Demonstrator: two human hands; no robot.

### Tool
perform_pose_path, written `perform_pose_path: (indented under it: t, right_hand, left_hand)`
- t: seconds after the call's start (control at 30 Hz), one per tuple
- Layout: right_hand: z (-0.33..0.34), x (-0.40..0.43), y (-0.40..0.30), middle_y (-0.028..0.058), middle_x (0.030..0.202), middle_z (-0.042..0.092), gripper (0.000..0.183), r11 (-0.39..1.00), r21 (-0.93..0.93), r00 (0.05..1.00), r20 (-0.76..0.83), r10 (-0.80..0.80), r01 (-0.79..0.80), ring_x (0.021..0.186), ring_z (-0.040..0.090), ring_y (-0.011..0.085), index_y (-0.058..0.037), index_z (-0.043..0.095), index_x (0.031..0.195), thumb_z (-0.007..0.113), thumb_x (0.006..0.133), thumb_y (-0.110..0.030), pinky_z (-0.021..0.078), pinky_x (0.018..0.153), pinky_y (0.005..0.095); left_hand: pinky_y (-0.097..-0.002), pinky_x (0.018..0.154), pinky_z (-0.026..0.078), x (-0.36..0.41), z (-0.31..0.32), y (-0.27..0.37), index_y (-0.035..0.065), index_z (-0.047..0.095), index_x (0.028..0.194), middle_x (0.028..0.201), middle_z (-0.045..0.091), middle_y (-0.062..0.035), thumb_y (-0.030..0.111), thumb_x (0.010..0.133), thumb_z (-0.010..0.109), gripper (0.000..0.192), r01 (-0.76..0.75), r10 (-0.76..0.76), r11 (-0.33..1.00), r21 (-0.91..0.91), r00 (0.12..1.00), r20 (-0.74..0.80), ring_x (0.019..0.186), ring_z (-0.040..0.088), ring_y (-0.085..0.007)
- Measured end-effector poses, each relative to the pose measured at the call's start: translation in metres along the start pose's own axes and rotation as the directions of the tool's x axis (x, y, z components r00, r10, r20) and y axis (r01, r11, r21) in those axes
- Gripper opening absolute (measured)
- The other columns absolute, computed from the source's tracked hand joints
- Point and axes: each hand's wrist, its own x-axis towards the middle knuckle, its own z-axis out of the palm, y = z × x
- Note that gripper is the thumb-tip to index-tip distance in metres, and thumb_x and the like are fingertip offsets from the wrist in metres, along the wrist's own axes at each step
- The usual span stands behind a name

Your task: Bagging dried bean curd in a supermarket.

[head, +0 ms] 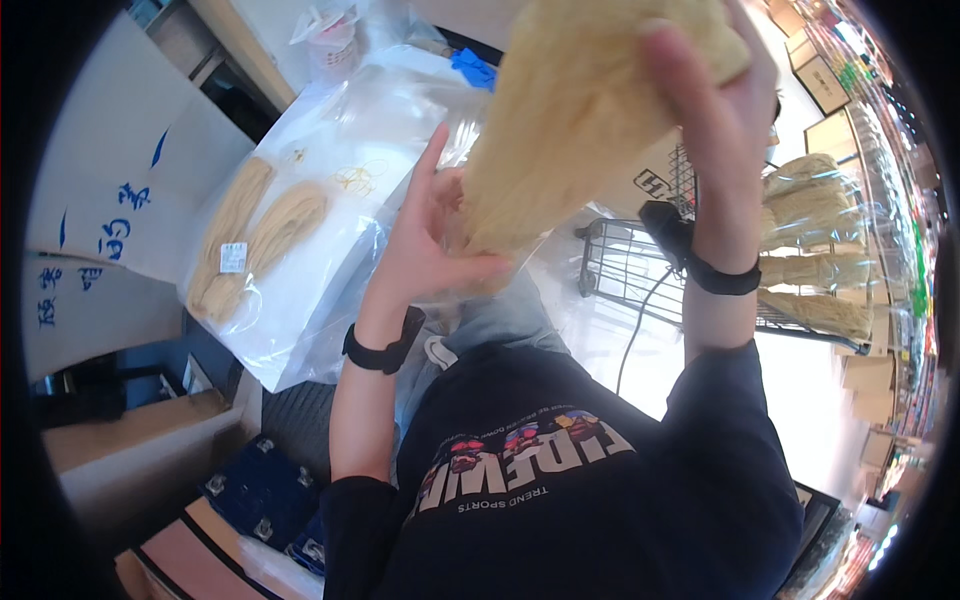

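Observation:
A large pale-yellow bundle of what look like dried noodle strands (pixel 570 127) is raised before me. My right hand (pixel 705 97) grips its upper end, thumb across the near face. At the bundle's lower left edge is my left hand (pixel 431 232), one finger extended and the thumb spread below; whether it grips the bundle or clear plastic there cannot be told. Two similar long bundles (pixel 289 214) lie side by side on the white-covered table, a white printed label (pixel 233 257) over them. Thin yellow rubber bands (pixel 358 178) lie nearby.
Clear plastic sheeting (pixel 352 255) drapes over the table's near edge. Behind are a blue crumpled item (pixel 474 69) and a white plastic bag (pixel 330 45). To the right, a wire cart (pixel 622 262) stands near wrapped bundles (pixel 814 202). Handwritten cardboard (pixel 112 187) borders the left; a dark cable hangs by the cart.

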Motion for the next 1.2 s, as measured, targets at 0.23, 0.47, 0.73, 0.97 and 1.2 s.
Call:
perform_pose_path:
  t: [0.23,0.47,0.73,0.97,1.2]
  right_hand:
    - [-0.014,-0.026,0.041,0.0123,0.122,0.058,0.097,0.991,-0.081,0.992,0.071,-0.100,0.106,0.112,0.058,0.0197,0.0069,0.047,0.134,0.071,0.076,-0.068,0.0448,0.096,0.0319]
    - [-0.010,-0.033,0.043,0.0103,0.120,0.059,0.094,1.000,0.005,0.968,0.252,0.014,-0.016,0.108,0.059,0.0162,0.0062,0.044,0.132,0.081,0.073,-0.057,0.0476,0.092,0.0291]
    - [0.004,-0.042,0.029,0.0109,0.122,0.060,0.088,0.988,0.057,0.927,0.359,0.111,-0.141,0.111,0.059,0.0164,0.0055,0.043,0.133,0.088,0.071,-0.038,0.0482,0.093,0.0293]
    - [0.012,-0.039,0.024,0.0155,0.133,0.056,0.091,0.998,-0.048,0.918,0.397,-0.017,0.039,0.120,0.055,0.0215,0.0046,0.043,0.138,0.088,0.070,-0.037,0.0439,0.101,0.0349]
    - [0.004,-0.017,0.020,0.0223,0.130,0.056,0.062,0.963,-0.098,0.847,0.503,-0.171,0.253,0.119,0.055,0.0299,0.0055,0.058,0.125,0.073,0.084,-0.039,0.0422,0.101,0.0386]
  left_hand:
    - [-0.0391,0.102,0.043,0.006,0.003,0.011,0.0117,0.013,0.158,0.124,0.060,-0.0118,0.009,0.062,0.089,0.122,0.039,-0.031,0.972,0.232,0.999,-0.036,0.117,0.057,-0.0241]
    - [-0.0368,0.099,0.045,0.005,0.001,0.001,0.0129,0.017,0.158,0.118,0.062,-0.0115,0.009,0.062,0.088,0.119,-0.032,0.060,0.970,0.240,0.992,-0.110,0.108,0.061,-0.0234]
    - [-0.0336,0.096,0.047,0.014,0.002,0.013,0.0130,0.016,0.158,0.110,0.063,-0.0097,0.010,0.060,0.088,0.122,-0.064,0.087,0.976,0.210,0.991,-0.101,0.105,0.063,-0.0214]
    - [-0.0393,0.108,0.040,0.011,-0.005,0.022,0.0127,0.006,0.159,0.140,0.052,-0.0158,0.009,0.061,0.091,0.130,-0.039,0.057,0.939,0.342,0.997,-0.045,0.128,0.053,-0.0274]
    - [-0.0401,0.108,0.040,0.009,-0.007,0.023,0.0135,0.004,0.159,0.141,0.051,-0.0162,0.009,0.059,0.092,0.133,-0.031,0.040,0.961,0.276,0.999,-0.027,0.130,0.052,-0.0288]
